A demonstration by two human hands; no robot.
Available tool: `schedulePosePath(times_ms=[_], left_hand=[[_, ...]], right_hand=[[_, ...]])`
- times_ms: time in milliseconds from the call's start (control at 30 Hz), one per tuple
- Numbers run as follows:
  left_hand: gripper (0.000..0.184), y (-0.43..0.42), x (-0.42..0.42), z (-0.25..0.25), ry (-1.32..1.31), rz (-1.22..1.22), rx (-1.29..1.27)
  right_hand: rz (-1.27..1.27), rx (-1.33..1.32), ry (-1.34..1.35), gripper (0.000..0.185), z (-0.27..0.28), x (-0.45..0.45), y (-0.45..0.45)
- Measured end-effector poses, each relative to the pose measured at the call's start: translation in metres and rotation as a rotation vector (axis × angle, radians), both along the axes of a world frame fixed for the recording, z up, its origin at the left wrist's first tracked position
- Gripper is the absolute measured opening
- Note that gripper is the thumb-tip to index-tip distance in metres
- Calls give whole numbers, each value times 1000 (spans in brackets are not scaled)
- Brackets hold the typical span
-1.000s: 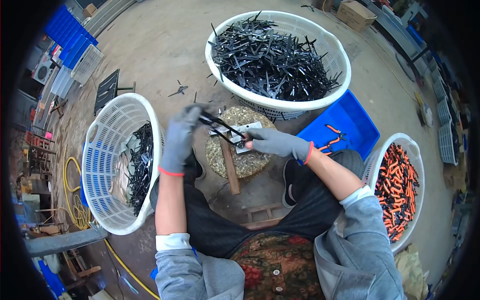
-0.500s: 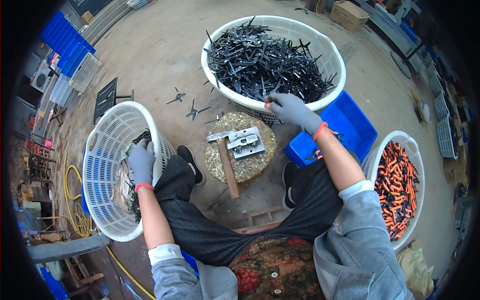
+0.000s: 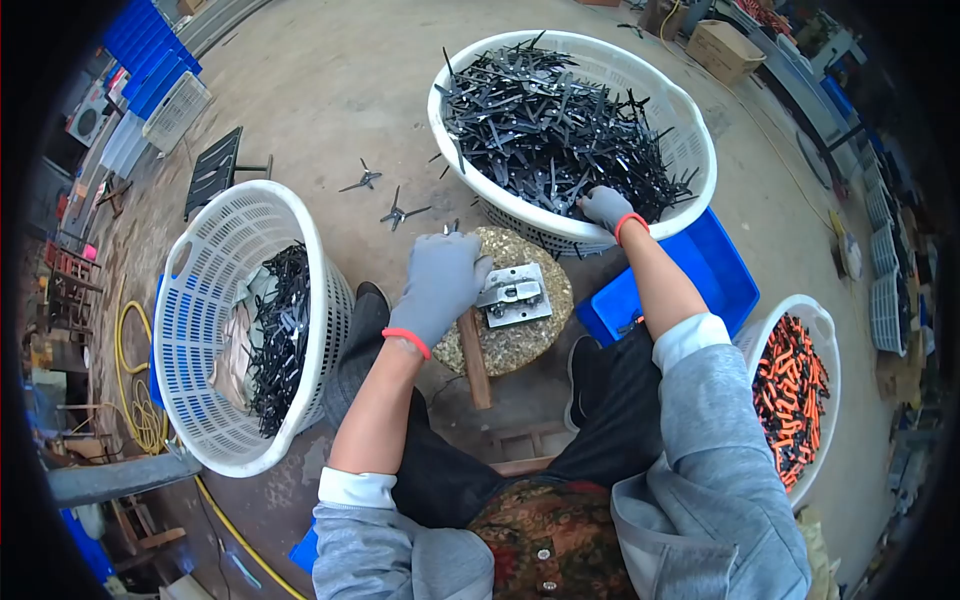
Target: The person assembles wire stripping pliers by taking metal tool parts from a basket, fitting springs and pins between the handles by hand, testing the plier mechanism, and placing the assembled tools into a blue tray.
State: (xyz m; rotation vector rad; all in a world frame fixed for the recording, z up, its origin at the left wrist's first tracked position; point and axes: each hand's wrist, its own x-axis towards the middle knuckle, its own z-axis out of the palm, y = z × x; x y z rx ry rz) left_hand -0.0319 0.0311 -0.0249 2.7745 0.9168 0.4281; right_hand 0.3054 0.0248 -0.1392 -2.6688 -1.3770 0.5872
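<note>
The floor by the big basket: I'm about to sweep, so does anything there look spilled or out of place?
Yes: one black piece and another lie on the floor, left of the big basket. They look dropped, being apart from the heap inside it.

Gray knit-cloth gloves, matt and cuffed in red, cover the left hand and right hand above a rough, speckled, stone-like round block. On it sit a smooth, shiny metal plate and a grained, dull wooden handle. White perforated plastic baskets hold dark metal pieces with glinting faces and orange-and-black handles with a plastic look. A smooth blue plastic tray rests on matt concrete flooring; a brown cardboard box stands beyond.
</note>
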Motion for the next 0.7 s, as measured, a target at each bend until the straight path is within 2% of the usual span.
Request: schedulePosePath(times_ms=[100,300,400,433,500,533,633,700], left_hand=[[21,-1,-1,8,23,22,21],[20,-4,-13,4,4,12,39],[19,-7,-16,6,48,6,11],[19,-8,-16,4,35,1,14],[19,-7,-16,3,36,-10,5],[19,-7,-15,3,49,-15,-7],[19,-5,-12,5,79,-17,-31],[20,-3,-11,6,74,-14,-29]], right_hand=[[-62,187,-74,34,24,-24,6],[-276,595,73,34,55,-41,40],[-481,605,106,37,57,-35,57],[-479,575,325,43,48,-22,63],[-681,490,872,47,31,-15,69],[-683,430,1032,44,31,-15,65],[-590,654,1380,38,20,-3,70],[-590,678,1405,30,18,-1,72]])
